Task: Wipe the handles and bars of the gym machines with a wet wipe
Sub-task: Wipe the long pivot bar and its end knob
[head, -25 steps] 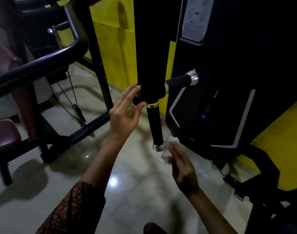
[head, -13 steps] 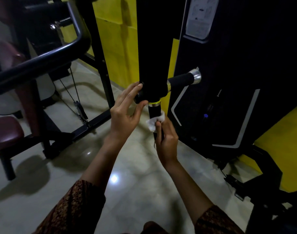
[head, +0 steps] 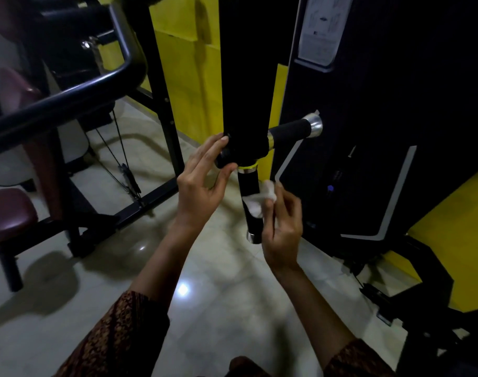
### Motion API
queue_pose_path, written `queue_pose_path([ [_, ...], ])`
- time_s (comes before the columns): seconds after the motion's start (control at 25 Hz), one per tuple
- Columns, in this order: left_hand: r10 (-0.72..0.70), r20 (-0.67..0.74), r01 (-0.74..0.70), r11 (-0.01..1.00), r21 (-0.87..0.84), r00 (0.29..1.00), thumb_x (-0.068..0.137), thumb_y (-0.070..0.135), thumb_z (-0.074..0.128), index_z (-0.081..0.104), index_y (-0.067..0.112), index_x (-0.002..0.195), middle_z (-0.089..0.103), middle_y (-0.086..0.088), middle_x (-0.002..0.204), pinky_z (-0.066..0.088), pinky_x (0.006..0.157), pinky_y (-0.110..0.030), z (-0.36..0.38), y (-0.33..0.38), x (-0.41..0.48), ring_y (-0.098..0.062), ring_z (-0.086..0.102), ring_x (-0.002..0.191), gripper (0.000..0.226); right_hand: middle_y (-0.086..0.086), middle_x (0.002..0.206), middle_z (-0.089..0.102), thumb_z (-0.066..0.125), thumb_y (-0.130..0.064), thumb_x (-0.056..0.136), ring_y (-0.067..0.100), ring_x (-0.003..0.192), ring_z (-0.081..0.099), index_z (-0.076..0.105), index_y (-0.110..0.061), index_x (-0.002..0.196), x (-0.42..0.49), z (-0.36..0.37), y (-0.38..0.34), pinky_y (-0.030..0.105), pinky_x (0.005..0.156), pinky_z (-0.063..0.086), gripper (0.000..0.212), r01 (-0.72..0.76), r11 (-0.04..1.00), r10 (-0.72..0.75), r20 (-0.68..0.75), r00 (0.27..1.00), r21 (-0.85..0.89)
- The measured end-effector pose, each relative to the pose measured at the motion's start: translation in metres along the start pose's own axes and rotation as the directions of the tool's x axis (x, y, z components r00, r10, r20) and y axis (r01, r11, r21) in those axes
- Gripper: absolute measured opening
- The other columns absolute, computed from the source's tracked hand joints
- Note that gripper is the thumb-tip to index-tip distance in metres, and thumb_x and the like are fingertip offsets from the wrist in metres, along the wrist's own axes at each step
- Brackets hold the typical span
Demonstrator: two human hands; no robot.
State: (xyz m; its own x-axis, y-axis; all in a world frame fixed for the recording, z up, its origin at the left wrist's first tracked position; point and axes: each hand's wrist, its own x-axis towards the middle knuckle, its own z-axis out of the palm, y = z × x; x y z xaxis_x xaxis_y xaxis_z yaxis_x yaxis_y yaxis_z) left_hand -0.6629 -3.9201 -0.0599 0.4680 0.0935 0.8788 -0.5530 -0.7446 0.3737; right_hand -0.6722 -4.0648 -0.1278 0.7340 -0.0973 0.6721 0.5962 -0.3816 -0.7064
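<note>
Yellow walls (head: 183, 77) and pale glossy floor tiles (head: 218, 295) close in a dim gym corner, where a black column (head: 246, 77) ends in a short handle (head: 249, 183) hanging downward, sleeved in foam with a chrome cap at the bottom. The wipe (head: 255, 201) lies on the middle of the handle, on its near and right side. The right grip (head: 282, 235) pinches it there, thumb and curled fingers pressing it to the foam. The left grip (head: 202, 183) is spread, fingers straight, tips touching the stub just left of the handle's top. The wipe looks light, limp and damp, so it should bunch and slide easily and probably wants wrapping round the foam. The handle looks rigid and fixed, its foam slightly yielding, its cap slick. A second handle (head: 292, 131) juts out above and right of the handle, toward a black panel (head: 368, 131) close behind, likely leaving fingers little room at the back. Far left of the handle, a curved bar (head: 69, 96), a cable (head: 118, 159) and a maroon seat (head: 9, 213) stand well apart.
</note>
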Motion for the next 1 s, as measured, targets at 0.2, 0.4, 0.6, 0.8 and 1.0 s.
queue_pose_path([
  [0.2, -0.009, 0.003, 0.009, 1.0, -0.005, 1.0, 0.083, 0.008, 0.065, 0.053, -0.008, 0.119, 0.051, -0.012, 0.125, 0.036, 0.105, -0.019, 0.0, 0.001, -0.001, -0.018, 0.047, 0.121, 0.041, 0.029, 0.132, 0.046, 0.049, -0.011, 0.092, 0.026, 0.127, 0.04, 0.045, 0.015, 0.126, 0.01, 0.029, -0.003, 0.015, 0.11, 0.026, 0.043, 0.165, 0.984, -0.161, 0.069, 0.985, -0.07],
  [0.4, -0.026, 0.007, 0.026, 1.0, -0.004, 1.0, 0.084, 0.011, 0.063, 0.053, -0.007, 0.12, 0.049, -0.011, 0.126, 0.037, 0.104, -0.02, -0.001, 0.003, -0.001, -0.022, 0.048, 0.12, 0.041, 0.027, 0.128, 0.05, 0.051, -0.009, 0.092, 0.028, 0.123, 0.046, 0.048, 0.01, 0.123, -0.03, 0.014, 0.03, 0.021, 0.108, 0.034, 0.036, 0.3, 0.933, -0.282, 0.111, 0.953, -0.198],
  [0.6, -0.028, 0.003, 0.028, 0.999, -0.015, 1.0, 0.084, 0.009, 0.063, 0.052, -0.007, 0.121, 0.049, -0.011, 0.126, 0.036, 0.105, -0.019, -0.001, 0.003, -0.002, -0.019, 0.046, 0.121, 0.042, 0.024, 0.116, 0.061, 0.042, -0.019, 0.099, 0.03, 0.11, 0.059, 0.057, 0.004, 0.117, -0.076, -0.006, 0.059, 0.026, 0.098, 0.045, 0.033, 0.315, 0.892, -0.257, 0.212, 0.943, -0.323],
  [0.8, -0.028, 0.001, 0.028, 1.0, -0.005, 1.0, 0.082, 0.007, 0.066, 0.053, -0.008, 0.12, 0.049, -0.012, 0.126, 0.036, 0.105, -0.019, 0.0, 0.003, -0.002, -0.022, 0.048, 0.121, 0.042, 0.015, 0.113, 0.064, 0.047, -0.021, 0.097, 0.028, 0.106, 0.063, 0.064, 0.001, 0.111, -0.085, -0.032, 0.05, 0.037, 0.082, 0.056, 0.031, 0.304, 0.908, -0.265, 0.167, 0.95, -0.288],
  [1.0, -0.043, 0.002, 0.043, 0.999, -0.009, 0.999, 0.083, 0.008, 0.066, 0.053, -0.007, 0.12, 0.05, -0.011, 0.126, 0.035, 0.104, -0.016, 0.0, 0.004, -0.001, -0.016, 0.046, 0.121, 0.042, 0.02, 0.133, 0.047, 0.061, 0.003, 0.085, 0.032, 0.128, 0.042, 0.054, 0.007, 0.122, 0.002, 0.0, -0.001, 0.035, 0.11, 0.034, 0.037, 0.482, 0.851, -0.443, 0.207, 0.872, -0.21],
])
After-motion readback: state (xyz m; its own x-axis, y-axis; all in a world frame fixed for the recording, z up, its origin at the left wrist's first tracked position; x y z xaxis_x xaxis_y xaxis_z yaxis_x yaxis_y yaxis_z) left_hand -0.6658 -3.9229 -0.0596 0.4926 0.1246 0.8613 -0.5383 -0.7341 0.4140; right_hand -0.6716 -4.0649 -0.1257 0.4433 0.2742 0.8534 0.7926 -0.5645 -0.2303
